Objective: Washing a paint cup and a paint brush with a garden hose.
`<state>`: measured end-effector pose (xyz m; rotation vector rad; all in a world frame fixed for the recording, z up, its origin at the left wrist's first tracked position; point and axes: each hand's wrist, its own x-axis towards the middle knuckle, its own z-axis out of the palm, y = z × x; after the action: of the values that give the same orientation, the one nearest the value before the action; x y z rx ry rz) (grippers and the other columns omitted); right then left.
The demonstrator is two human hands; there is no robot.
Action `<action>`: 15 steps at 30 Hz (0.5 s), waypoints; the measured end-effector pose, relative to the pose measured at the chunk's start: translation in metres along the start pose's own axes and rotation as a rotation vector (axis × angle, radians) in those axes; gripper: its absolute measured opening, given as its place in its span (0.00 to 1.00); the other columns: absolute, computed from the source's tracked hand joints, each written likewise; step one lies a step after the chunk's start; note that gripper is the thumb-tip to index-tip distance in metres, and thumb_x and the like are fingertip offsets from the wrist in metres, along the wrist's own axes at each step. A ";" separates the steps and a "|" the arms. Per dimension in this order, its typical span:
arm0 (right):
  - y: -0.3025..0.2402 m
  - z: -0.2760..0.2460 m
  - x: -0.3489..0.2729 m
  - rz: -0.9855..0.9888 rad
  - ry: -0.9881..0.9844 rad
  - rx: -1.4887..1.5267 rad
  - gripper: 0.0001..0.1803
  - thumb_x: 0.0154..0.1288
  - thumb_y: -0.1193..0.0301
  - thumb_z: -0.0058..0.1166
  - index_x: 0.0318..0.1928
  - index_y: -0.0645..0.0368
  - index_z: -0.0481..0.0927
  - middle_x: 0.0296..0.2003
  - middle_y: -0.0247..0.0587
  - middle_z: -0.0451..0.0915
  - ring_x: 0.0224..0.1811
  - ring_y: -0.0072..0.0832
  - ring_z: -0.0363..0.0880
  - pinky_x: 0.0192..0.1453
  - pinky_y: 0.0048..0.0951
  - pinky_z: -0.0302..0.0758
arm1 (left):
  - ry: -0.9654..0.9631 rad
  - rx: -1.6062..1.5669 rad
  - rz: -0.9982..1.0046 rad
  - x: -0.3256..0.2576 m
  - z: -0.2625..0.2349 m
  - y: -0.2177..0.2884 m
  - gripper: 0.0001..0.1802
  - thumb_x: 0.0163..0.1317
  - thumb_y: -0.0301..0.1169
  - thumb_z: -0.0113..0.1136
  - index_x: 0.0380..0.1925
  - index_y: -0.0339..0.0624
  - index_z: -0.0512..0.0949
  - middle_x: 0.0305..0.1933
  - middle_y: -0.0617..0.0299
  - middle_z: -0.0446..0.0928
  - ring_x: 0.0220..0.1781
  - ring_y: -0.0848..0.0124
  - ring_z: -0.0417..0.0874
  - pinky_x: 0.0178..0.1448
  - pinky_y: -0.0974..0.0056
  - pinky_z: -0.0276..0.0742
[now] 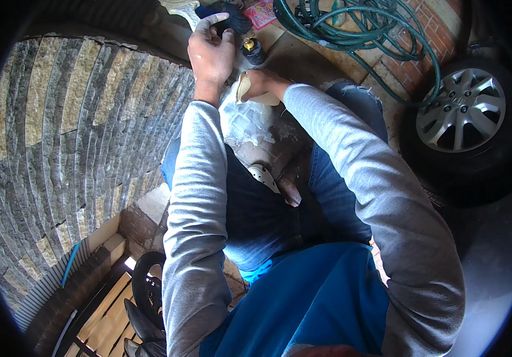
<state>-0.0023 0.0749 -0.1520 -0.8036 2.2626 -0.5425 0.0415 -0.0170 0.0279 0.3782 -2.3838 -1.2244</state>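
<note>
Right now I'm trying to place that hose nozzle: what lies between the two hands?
In the head view, a small dark nozzle with a brass tip sits between the left hand and right hand.

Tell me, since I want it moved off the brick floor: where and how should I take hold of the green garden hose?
The green garden hose lies in loose stacked coils. Probably best to reach down from above and gather several loops together at the coil's near edge, on the side away from the car wheel; a single strand would likely just uncoil.

Daylight falls bright on the brick paving at upper right, the lap lies in shadow, and fisheye bending curves the stone wall inside a black rim.
</note>
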 end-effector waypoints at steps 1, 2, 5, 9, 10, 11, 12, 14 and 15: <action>-0.001 -0.001 -0.001 -0.040 0.026 0.034 0.49 0.29 0.47 0.74 0.51 0.64 0.74 0.48 0.55 0.79 0.50 0.45 0.79 0.55 0.38 0.74 | -0.003 -0.013 0.004 0.000 0.000 0.000 0.16 0.58 0.22 0.60 0.47 0.41 0.79 0.26 0.73 0.67 0.29 0.83 0.65 0.37 0.76 0.66; -0.002 -0.004 -0.001 -0.023 -0.007 0.032 0.49 0.29 0.46 0.73 0.51 0.65 0.75 0.49 0.55 0.79 0.51 0.44 0.79 0.55 0.37 0.74 | -0.019 -0.006 -0.019 0.000 0.000 0.000 0.16 0.58 0.22 0.60 0.48 0.41 0.78 0.26 0.73 0.67 0.28 0.83 0.64 0.37 0.76 0.66; -0.003 -0.012 -0.008 0.031 -0.031 0.023 0.48 0.30 0.44 0.72 0.51 0.65 0.77 0.49 0.55 0.79 0.51 0.42 0.80 0.56 0.36 0.74 | 0.005 -0.020 -0.011 0.000 0.001 0.001 0.16 0.58 0.21 0.59 0.48 0.40 0.78 0.25 0.74 0.66 0.28 0.84 0.64 0.36 0.77 0.66; 0.000 -0.018 -0.009 0.155 -0.050 0.024 0.48 0.31 0.42 0.70 0.50 0.65 0.78 0.49 0.54 0.80 0.50 0.38 0.80 0.55 0.33 0.74 | 0.003 -0.054 -0.002 0.000 0.004 0.001 0.16 0.58 0.21 0.59 0.48 0.40 0.78 0.24 0.74 0.65 0.28 0.85 0.63 0.35 0.77 0.65; 0.001 -0.017 -0.006 0.143 -0.047 0.036 0.48 0.31 0.42 0.70 0.50 0.65 0.78 0.49 0.54 0.80 0.50 0.38 0.80 0.55 0.33 0.74 | 0.004 -0.083 -0.005 0.000 0.006 0.001 0.16 0.58 0.21 0.59 0.48 0.39 0.78 0.24 0.75 0.65 0.27 0.85 0.63 0.35 0.78 0.65; 0.003 -0.016 -0.002 0.156 -0.093 0.103 0.47 0.34 0.42 0.69 0.51 0.63 0.78 0.48 0.51 0.80 0.49 0.36 0.80 0.54 0.32 0.74 | 0.006 -0.112 -0.007 0.000 0.007 0.001 0.15 0.58 0.22 0.60 0.47 0.38 0.78 0.23 0.75 0.64 0.27 0.85 0.63 0.34 0.78 0.64; 0.005 -0.015 0.002 0.183 -0.131 0.156 0.45 0.37 0.42 0.68 0.52 0.62 0.78 0.48 0.48 0.80 0.48 0.35 0.80 0.53 0.32 0.74 | 0.010 -0.111 -0.007 0.000 0.008 0.001 0.15 0.58 0.22 0.60 0.47 0.38 0.78 0.23 0.75 0.64 0.27 0.85 0.63 0.34 0.78 0.64; 0.007 -0.010 0.011 0.125 -0.167 0.309 0.43 0.40 0.43 0.66 0.54 0.58 0.77 0.48 0.45 0.80 0.47 0.33 0.80 0.52 0.32 0.74 | 0.017 -0.073 -0.006 0.000 0.009 -0.001 0.15 0.58 0.22 0.60 0.47 0.37 0.78 0.23 0.76 0.65 0.26 0.85 0.63 0.34 0.79 0.64; 0.007 -0.008 0.014 0.160 -0.201 0.404 0.41 0.44 0.43 0.65 0.55 0.55 0.76 0.47 0.43 0.80 0.46 0.31 0.80 0.50 0.31 0.74 | 0.024 -0.070 -0.004 0.000 0.009 -0.002 0.15 0.58 0.22 0.60 0.47 0.37 0.78 0.23 0.76 0.65 0.26 0.85 0.63 0.34 0.79 0.64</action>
<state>-0.0192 0.0722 -0.1569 -0.4477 1.9243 -0.7736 0.0366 -0.0116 0.0216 0.3736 -2.3142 -1.2949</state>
